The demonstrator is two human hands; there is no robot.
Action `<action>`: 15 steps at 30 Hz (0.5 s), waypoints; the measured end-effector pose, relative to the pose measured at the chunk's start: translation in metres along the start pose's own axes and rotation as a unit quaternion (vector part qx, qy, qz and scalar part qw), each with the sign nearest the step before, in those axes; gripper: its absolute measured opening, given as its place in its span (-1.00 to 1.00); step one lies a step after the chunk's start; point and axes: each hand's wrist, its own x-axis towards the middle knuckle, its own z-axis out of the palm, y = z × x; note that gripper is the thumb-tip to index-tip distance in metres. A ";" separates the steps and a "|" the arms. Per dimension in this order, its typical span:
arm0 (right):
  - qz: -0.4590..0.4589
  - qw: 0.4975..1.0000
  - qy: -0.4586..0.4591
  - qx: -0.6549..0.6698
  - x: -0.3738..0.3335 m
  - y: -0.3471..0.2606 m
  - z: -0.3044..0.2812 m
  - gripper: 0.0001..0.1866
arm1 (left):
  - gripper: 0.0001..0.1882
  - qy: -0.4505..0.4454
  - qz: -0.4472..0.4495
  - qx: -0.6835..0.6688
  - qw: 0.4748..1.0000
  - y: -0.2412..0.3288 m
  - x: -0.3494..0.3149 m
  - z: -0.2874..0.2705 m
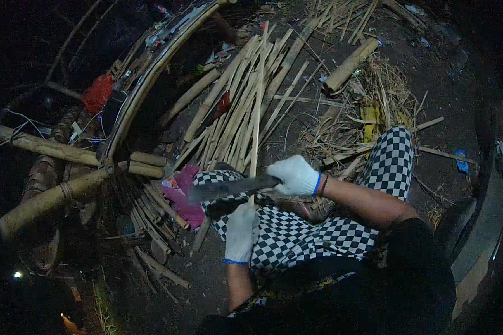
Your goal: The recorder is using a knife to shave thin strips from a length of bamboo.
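Note:
My right hand [297,175], in a white knit glove with a blue cuff, is closed round the dark handle of a wide-bladed machete [221,189]. Its blade points left and lies across a long, pale bamboo strip [256,120], just above my left hand [241,233]. That hand, gloved the same way, grips the strip's near end over my lap; its fingers are partly hidden. From there the strip runs away from me over a pile of split bamboo strips [229,125]. Whether the blade touches the strip, I cannot tell.
Fibrous shavings [383,92] and a thick bamboo piece [350,66] lie at the far right. On the left stands a bamboo frame [53,148] with a red bag [97,94]. A pink plastic sheet [189,195] and cut bamboo sticks [153,218] are beside my left leg.

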 end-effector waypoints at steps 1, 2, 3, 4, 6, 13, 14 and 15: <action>-0.020 1.000 -0.005 0.013 0.001 -0.004 0.003 -0.77 | -0.76 -0.009 -0.043 -0.012 0.999 0.001 0.003 0.000; -0.019 1.000 0.012 0.007 0.000 -0.007 0.005 -0.77 | -0.76 -0.007 -0.023 -0.007 1.000 0.002 0.005 0.000; -0.022 1.000 0.005 -0.006 0.000 -0.009 0.006 -0.77 | -0.75 -0.025 -0.045 -0.018 0.999 0.003 0.006 0.000; -0.025 1.000 -0.002 -0.018 0.000 -0.010 0.006 -0.77 | -0.74 -0.036 -0.089 -0.036 0.995 0.004 0.007 0.000; -0.026 1.000 -0.004 -0.009 0.000 -0.010 0.005 -0.76 | -0.73 -0.029 -0.072 -0.019 0.997 0.006 0.005 0.002; -0.053 0.996 -0.020 -0.065 0.003 0.001 -0.003 -0.66 | -0.68 -0.016 -0.029 0.056 0.998 0.004 0.000 0.003; -0.065 0.995 -0.012 -0.071 0.003 0.002 -0.003 -0.63 | -0.67 -0.007 -0.038 0.065 0.997 0.002 0.001 0.002; -0.070 0.993 -0.002 -0.099 0.004 0.002 -0.003 -0.62 | -0.67 -0.007 -0.038 0.066 0.997 0.000 0.003 0.001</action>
